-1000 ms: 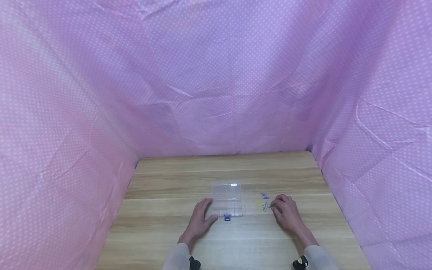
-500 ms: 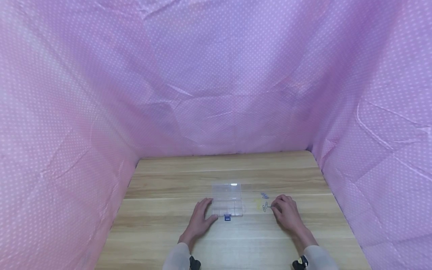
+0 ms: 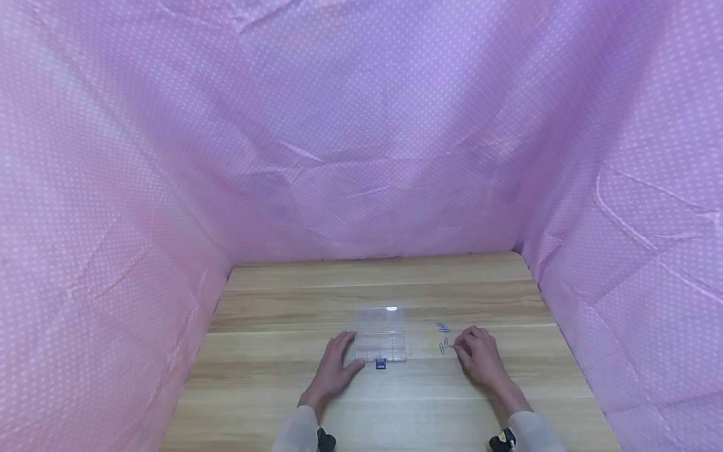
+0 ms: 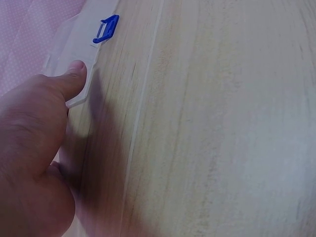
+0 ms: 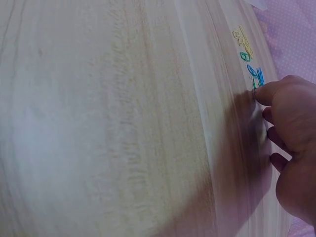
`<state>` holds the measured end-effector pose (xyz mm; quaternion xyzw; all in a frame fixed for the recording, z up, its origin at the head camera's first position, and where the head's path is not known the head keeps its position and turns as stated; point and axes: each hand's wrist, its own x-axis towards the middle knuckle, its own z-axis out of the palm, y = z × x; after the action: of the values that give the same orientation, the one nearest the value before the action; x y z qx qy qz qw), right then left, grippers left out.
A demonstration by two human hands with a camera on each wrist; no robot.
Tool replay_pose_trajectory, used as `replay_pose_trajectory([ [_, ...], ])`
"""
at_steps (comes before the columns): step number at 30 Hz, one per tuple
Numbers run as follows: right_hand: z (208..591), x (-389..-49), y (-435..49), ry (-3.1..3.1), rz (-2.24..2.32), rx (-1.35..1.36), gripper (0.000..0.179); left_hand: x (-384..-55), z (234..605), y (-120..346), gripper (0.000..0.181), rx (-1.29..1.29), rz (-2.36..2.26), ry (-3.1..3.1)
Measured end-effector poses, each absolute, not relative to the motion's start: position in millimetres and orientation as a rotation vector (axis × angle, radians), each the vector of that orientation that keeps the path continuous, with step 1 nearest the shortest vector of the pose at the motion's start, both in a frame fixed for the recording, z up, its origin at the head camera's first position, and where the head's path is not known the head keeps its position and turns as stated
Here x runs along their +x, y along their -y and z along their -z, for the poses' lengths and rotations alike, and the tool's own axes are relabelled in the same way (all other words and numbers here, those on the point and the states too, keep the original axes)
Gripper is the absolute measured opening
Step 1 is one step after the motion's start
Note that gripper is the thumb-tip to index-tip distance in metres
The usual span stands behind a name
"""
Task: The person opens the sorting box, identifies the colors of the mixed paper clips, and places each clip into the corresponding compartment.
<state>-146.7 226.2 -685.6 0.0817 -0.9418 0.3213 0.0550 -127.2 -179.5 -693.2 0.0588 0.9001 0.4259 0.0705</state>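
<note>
A clear plastic compartment box (image 3: 380, 345) lies with its lid raised back and a blue latch (image 4: 106, 29) at its front. My left hand (image 3: 334, 367) rests at the box's left end, fingers extended along the side and thumb at the front corner. To the right of the box, my right hand (image 3: 480, 355) pinches a green paper clip (image 5: 254, 83) between thumb and forefinger, low over the table. Beside those fingertips lie blue paper clips (image 5: 260, 75), another green paper clip (image 5: 245, 56) and several yellow paper clips (image 5: 244, 43).
The wood-grain table (image 3: 395, 408) carries the box near its middle. Pink dotted cloth (image 3: 373, 157) hangs along the back and both sides. Dark wrist devices (image 3: 501, 441) sit below both hands, at the pale sleeves.
</note>
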Motion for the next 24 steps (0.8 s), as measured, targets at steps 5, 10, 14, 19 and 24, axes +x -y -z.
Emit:
replay_pose_trajectory([
  [5,683,-148,-226,2.858,-0.973,0.243,0.009,-127,692,179,0.071,0.175,-1.278,-2.699],
  [10,680,-152,-225,2.847,-0.971,0.261,0.010,-127,692,180,0.071,0.185,-1.286,-2.704],
  [14,672,-155,-221,2.822,-0.997,0.307,0.010,-128,692,180,0.070,0.200,-1.288,-2.708],
  [19,664,-160,-210,2.742,-0.989,0.387,0.012,-128,694,181,0.071,0.184,-1.285,-2.705],
  [24,660,-163,-197,2.662,-0.980,0.461,0.015,-127,693,181,0.070,0.191,-1.295,-2.702],
])
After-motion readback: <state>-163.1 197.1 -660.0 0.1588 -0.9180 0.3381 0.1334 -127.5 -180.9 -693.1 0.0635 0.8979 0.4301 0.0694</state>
